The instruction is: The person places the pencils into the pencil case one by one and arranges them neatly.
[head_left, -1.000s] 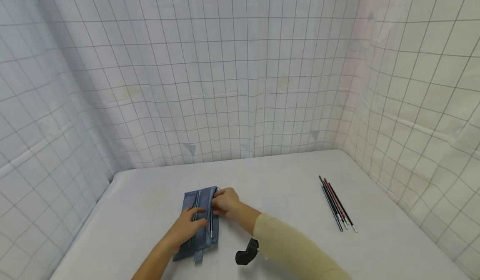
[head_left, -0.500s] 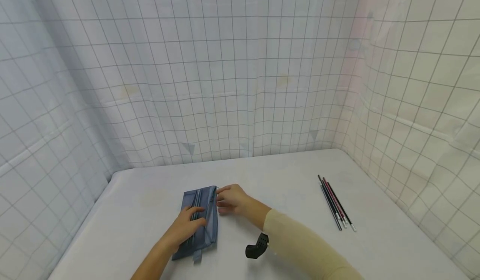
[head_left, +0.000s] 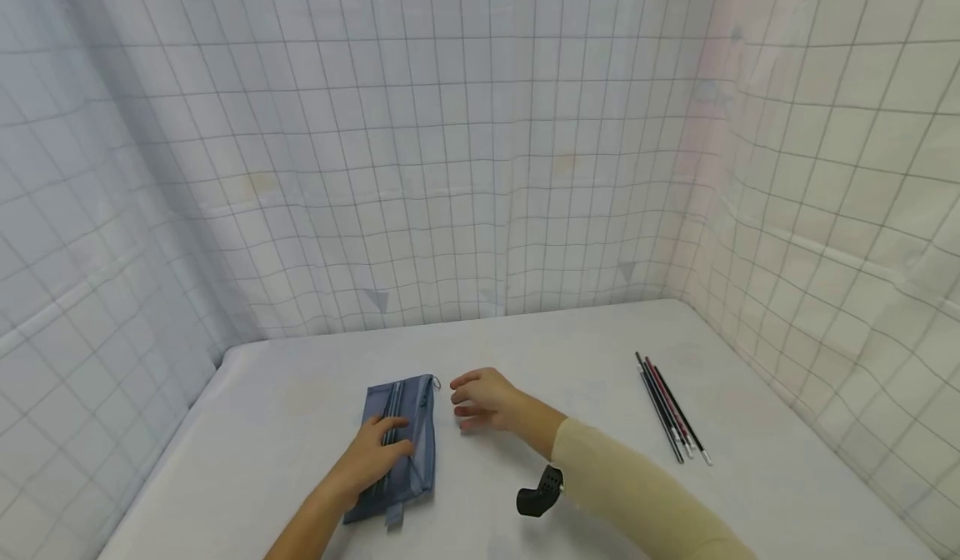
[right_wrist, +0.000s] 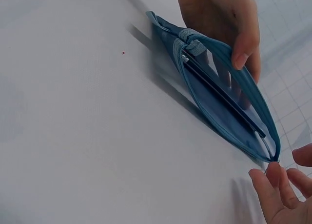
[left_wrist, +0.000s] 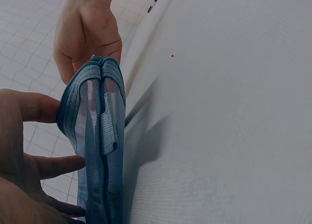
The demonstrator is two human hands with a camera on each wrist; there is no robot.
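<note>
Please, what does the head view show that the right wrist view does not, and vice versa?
Only the head view: the pencil bundle and the cream sleeve.
Only the right wrist view: the interior of the blue mesh pouch through its open mouth, with a dark pencil.
Both: the pouch, left hand, right hand and white table.

Pouch [head_left: 422,452] on the table [head_left: 555,360], pencils [head_left: 670,410] to its right

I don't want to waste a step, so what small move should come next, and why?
Probably move the right hand toward the loose pencils: it looks empty, while the left hand holds the pouch, which gapes open, a dark pencil inside.
</note>
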